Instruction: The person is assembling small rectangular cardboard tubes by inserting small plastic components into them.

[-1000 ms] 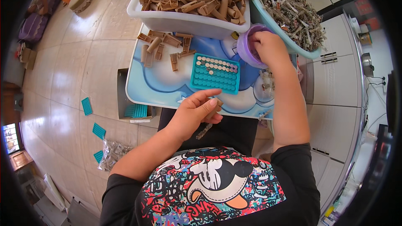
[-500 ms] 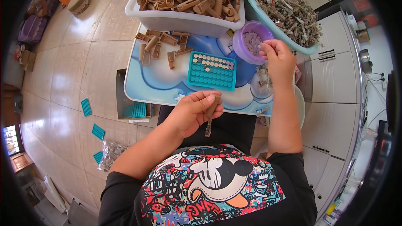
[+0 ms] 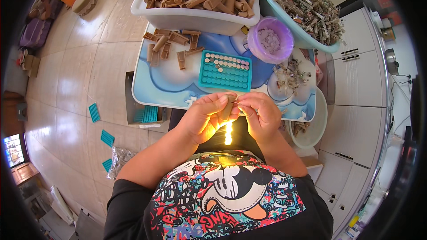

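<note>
In front of my chest, my left hand grips a small brown plastic casing between thumb and fingers. A strip of lights dangles below the casing and glows bright yellow. My right hand is close against it, thumb and fingertips pinched by the casing's upper end. A thin wire-like strand runs between the right fingertips and the casing; whatever else they hold is hidden. Just beyond both hands lies a teal tray of round pockets, its far rows holding round silvery discs.
Loose brown casings lie left of the tray, before a white bin heaped with more. At right are a purple tub of pale pieces, a large basin of light strips and a tangled pile. Teal trays lie on the floor.
My right hand has come back from the purple tub to the casing in my left hand. The hanging strip, dark before, is now lit.
</note>
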Available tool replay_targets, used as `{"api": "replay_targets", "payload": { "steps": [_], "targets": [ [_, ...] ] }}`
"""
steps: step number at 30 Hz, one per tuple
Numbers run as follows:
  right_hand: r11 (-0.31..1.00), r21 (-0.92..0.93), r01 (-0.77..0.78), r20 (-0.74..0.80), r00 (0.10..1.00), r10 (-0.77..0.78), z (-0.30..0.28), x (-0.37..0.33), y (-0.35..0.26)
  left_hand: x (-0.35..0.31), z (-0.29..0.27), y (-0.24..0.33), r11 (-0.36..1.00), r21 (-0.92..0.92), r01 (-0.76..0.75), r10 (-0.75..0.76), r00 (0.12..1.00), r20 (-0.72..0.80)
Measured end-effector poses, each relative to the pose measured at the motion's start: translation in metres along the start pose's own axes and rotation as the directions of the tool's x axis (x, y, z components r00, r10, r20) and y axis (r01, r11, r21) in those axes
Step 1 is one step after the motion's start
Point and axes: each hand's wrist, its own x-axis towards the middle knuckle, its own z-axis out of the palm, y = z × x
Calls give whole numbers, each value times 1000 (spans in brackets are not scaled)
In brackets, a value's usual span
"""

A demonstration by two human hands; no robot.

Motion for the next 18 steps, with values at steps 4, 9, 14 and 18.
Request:
{"api": "replay_targets", "payload": {
  "steps": [4,9,14,18],
  "targets": [
    [999,-43,25,7,1000,-25,0,-3,2,4,3,-1,999,-49,-5,11,992,123],
    [995,-80,60,-7,998,-61,2,-1,2,-1,8,-1,996,81,29,-28,1000,-10],
    [997,-60,44,9,999,-44,1,-2,1,-3,3,-3,992,124,12,-10,1000,-16],
    [997,-68,33,35,999,-31,-1,-5,-1,-7,15,-1,992,126,24,-6,990,-139]
  ]
}}
